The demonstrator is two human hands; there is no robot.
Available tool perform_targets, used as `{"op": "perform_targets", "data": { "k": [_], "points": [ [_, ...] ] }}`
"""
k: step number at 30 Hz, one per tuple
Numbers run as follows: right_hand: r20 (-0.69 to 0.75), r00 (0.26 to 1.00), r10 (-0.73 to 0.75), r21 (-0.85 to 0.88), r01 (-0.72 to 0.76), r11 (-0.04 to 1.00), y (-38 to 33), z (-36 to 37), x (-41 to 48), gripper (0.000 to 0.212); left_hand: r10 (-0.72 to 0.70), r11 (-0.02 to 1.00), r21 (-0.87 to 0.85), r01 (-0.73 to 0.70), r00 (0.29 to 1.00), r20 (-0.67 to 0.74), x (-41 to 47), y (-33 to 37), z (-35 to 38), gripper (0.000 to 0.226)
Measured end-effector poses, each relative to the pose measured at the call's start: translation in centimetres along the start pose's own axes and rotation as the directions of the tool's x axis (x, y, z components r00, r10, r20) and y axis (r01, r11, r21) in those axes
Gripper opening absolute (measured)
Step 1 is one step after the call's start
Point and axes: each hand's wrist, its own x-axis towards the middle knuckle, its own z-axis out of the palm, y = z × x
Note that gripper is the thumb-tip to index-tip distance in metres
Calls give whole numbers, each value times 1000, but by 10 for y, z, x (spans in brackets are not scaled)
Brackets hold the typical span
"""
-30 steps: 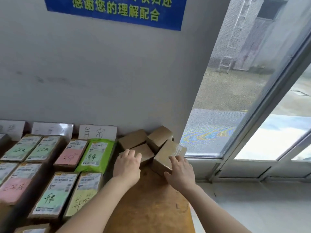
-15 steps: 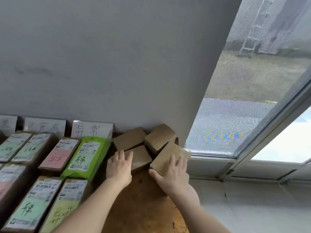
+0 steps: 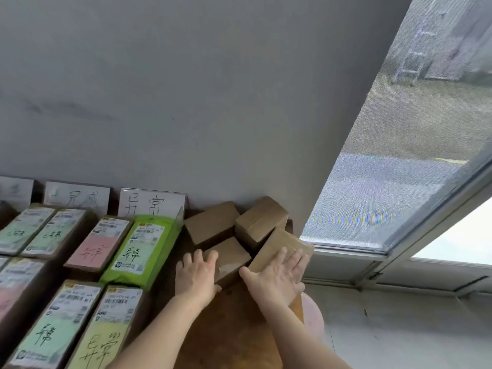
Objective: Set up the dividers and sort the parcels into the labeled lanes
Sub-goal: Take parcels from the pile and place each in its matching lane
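Brown flat parcels with green, pink and yellow printed labels [image 3: 56, 331] lie in close rows along the left of the wooden table top [image 3: 229, 336], with little bare wood between them. Large characters are hand-written on each, and the near yellow one appears to read 异常. Behind them, white label cards [image 3: 77, 198] lean on the smooth grey wall [image 3: 213, 102]; the rightmost card reads 异常, and the others are too faint to read. A glossy bright green plastic mailer bag [image 3: 149, 246] lies at the right of that lane, just beside a thin clear upright divider sheet [image 3: 181, 217]. Right of the divider, four plain brown cardboard boxes [image 3: 211, 225] sit at mixed angles, touching one another, packed into the table's far right corner against the wall. The left hand [image 3: 197, 275] rests flat on the low near box, fingers straight and together, gripping nothing. The right hand [image 3: 277, 278] lies spread on the tilted box at the right, fingers straight and thumb along its near edge; that box reaches the table's right edge. Bare scuffed wood lies open in front of the boxes, between the forearms. Past the edge shows a round pink stool seat [image 3: 314, 318], then the large meshed window [image 3: 399, 195].
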Motion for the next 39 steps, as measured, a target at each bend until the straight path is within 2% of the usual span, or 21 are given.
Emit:
{"op": "perform_targets", "data": {
  "k": [6, 9, 10, 12, 13, 14, 16, 18, 20, 21, 22, 24, 25, 27, 28, 30, 31, 33, 36, 37, 39],
  "points": [
    [-26, 997, -78, 29, 79, 996, 20, -5, -12, 106, -40, 989, -141, 41, 999, 16, -22, -5, 4, 69],
    [-1, 994, -108, 102, 107, 989, 31, -8, -27, 106, -80, 926, -353, 133, 984, 160, -34, -13, 1, 73],
    [-2, 994, -112, 163, 111, 980, 35, -10, -33, 105, -94, 820, -532, 210, 967, 237, -38, -18, 2, 74],
    [-15, 989, -146, 369, 141, 919, 44, -20, -46, 103, -49, 374, -835, 404, 908, 417, -50, -26, 3, 89],
    [-2, 988, -157, 502, 137, 854, 49, -26, -53, 98, -17, 123, -866, 484, 874, 486, -58, -28, 4, 97],
    [55, 987, -152, 651, 79, 755, 55, -32, -60, 88, 19, -65, -839, 540, 842, 540, -65, -31, 8, 94],
    [198, 955, -220, 896, -85, 435, 63, -34, -71, 69, 102, -313, -733, 604, 789, 606, -78, -36, 18, 70],
    [268, 940, -212, 962, -249, 116, 77, -21, -72, 65, 177, -451, -627, 635, 752, 635, -92, -41, 30, 57],
    [385, 906, -173, 900, -411, -148, 94, -8, -75, 80, 217, -526, -566, 635, 744, 633, -103, -48, 43, 48],
    [422, 890, -172, 862, -453, -227, 102, -2, -78, 83, 208, -556, -560, 614, 755, 622, -108, -51, 46, 41],
    [458, 875, -158, 840, -484, -243, 107, 0, -85, 77, 161, -582, -566, 585, 764, 625, -112, -52, 51, 37],
    [461, 873, -159, 853, -485, -192, 111, 6, -98, 64, 85, -550, -616, 564, 771, 631, -123, -51, 51, 36],
    [448, 885, -127, 878, -462, -121, 110, 9, -104, 63, 75, -498, -645, 579, 770, 634, -129, -50, 49, 39],
    [404, 915, -15, 915, -403, 14, 105, 13, -110, 55, 70, -357, -699, 620, 764, 641, -139, -47, 45, 64],
    [366, 929, 42, 922, -369, 118, 102, 12, -114, 46, 57, -291, -728, 621, 771, 635, -142, -46, 46, 75],
    [212, 972, 105, 879, -237, 413, 96, 9, -119, 35, 7, -229, -783, 578, 805, 593, -149, -43, 47, 75],
    [109, 991, 72, 813, -130, 567, 95, 6, -121, 30, -22, -201, -799, 567, 813, 582, -150, -42, 47, 73],
    [17, 1000, -12, 667, -2, 745, 86, -3, -133, 22, -60, -139, -827, 544, 829, 556, -153, -38, 47, 75],
    [118, 984, -131, 391, 75, 917, 79, -3, -141, 113, -104, -53, -865, 500, 858, 502, -158, -35, 50, 93],
    [149, 979, -138, 305, 87, 948, 78, -1, -144, 130, -123, -14, -873, 488, 866, 485, -160, -36, 52, 105],
    [179, 977, -112, 274, 60, 960, 78, 1, -147, 133, -141, 50, -890, 453, 886, 443, -163, -38, 53, 113]
  ]
}}
